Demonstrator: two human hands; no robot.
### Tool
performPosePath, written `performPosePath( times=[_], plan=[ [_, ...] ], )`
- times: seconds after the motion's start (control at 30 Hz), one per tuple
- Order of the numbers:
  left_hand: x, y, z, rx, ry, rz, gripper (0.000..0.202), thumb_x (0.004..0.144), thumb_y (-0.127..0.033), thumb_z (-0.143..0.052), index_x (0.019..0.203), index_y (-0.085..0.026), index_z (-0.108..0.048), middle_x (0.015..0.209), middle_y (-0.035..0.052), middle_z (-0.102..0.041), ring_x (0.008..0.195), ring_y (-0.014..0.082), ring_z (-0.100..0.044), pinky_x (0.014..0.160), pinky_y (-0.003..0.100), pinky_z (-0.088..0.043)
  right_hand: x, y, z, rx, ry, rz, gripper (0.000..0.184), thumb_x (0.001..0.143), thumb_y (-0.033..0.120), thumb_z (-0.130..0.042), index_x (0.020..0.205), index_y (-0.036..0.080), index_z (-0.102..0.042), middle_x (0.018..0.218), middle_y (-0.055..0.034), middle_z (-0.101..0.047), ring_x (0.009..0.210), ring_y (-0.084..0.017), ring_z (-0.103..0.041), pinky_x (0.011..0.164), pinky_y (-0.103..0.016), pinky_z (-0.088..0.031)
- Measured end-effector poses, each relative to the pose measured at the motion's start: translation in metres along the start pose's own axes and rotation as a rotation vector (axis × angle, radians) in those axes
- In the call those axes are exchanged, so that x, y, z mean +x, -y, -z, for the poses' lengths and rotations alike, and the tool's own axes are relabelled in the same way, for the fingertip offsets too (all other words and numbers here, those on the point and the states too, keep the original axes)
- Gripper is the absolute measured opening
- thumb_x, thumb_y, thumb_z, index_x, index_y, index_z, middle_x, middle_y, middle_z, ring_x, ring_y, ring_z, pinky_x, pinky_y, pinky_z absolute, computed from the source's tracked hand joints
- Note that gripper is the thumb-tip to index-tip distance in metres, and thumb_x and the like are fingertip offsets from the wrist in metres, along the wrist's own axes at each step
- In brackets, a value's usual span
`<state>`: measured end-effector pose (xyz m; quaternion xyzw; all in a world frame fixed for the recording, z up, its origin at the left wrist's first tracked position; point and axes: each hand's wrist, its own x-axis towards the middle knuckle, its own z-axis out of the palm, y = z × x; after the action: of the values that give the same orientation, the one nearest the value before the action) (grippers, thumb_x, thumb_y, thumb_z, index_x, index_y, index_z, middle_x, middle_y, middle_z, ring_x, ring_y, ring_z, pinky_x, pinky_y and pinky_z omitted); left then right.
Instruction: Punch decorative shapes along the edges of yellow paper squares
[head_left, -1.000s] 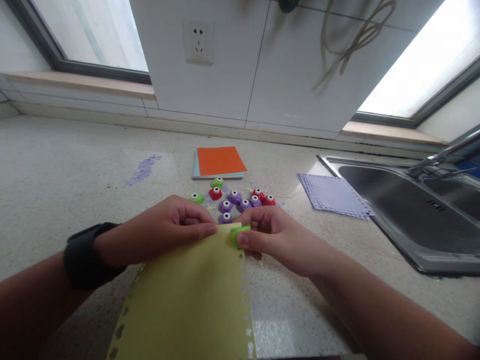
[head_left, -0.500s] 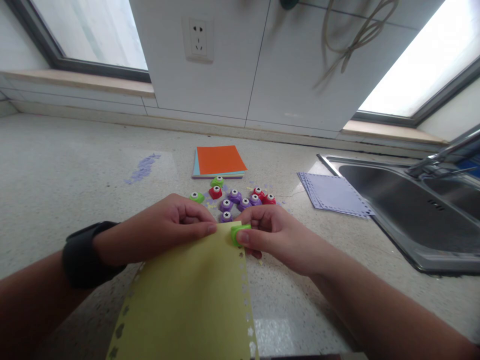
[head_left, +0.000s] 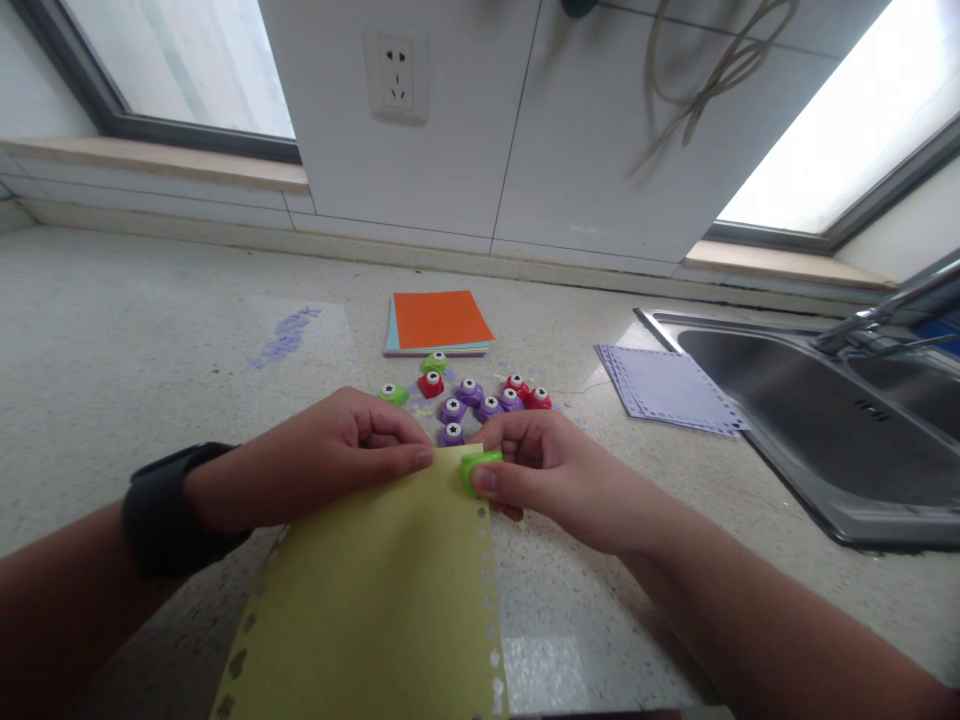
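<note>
A yellow sheet of paper (head_left: pixel 360 600) with small shapes punched along both side edges hangs toward me. My left hand (head_left: pixel 367 440), a black band on its wrist, pinches the sheet's far edge between thumb and fingers. At the far right corner, my right hand (head_left: pixel 540 465) is closed around a green craft punch (head_left: pixel 474 470), its thumb pressing on it. The paper's edge sits in the punch. Just beyond the hands lie several more craft punches: purple (head_left: pixel 452 410), red (head_left: pixel 538 398) and green (head_left: pixel 392 393), with white tops bearing dark shapes.
A stack of coloured paper (head_left: pixel 442 318), orange on top, lies toward the wall. Purple paper scraps (head_left: pixel 286 335) are heaped at left. Lilac sheets with punched edges (head_left: pixel 664 385) rest beside the steel sink (head_left: pixel 795 430), one corner over its rim. Tiny cut-outs are scattered around the punches.
The near part of the yellow sheet has shifted slightly to the left. Both hands keep their places and grips, and the green punch is still at the corner.
</note>
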<state>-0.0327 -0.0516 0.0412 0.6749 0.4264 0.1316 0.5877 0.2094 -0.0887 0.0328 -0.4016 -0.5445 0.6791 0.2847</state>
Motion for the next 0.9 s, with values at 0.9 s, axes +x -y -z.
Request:
performPosePath(
  times=[0.9],
  plan=[
    [-0.003,0.002,0.002,0.000,0.007,-0.042,0.017,0.086,-0.038,-0.071,0.086,-0.022,-0.077,0.077,0.0003,-0.074,0.066,0.0136,-0.063,0.054,0.018,-0.045,-0.001,0.004,-0.010,0.122,-0.056,-0.010,0.038,0.063,0.030,-0.093,0.081,0.016,-0.062,0.064,0.0042,-0.058,0.054,-0.007,-0.046,0.048,-0.019,-0.030]
  ],
)
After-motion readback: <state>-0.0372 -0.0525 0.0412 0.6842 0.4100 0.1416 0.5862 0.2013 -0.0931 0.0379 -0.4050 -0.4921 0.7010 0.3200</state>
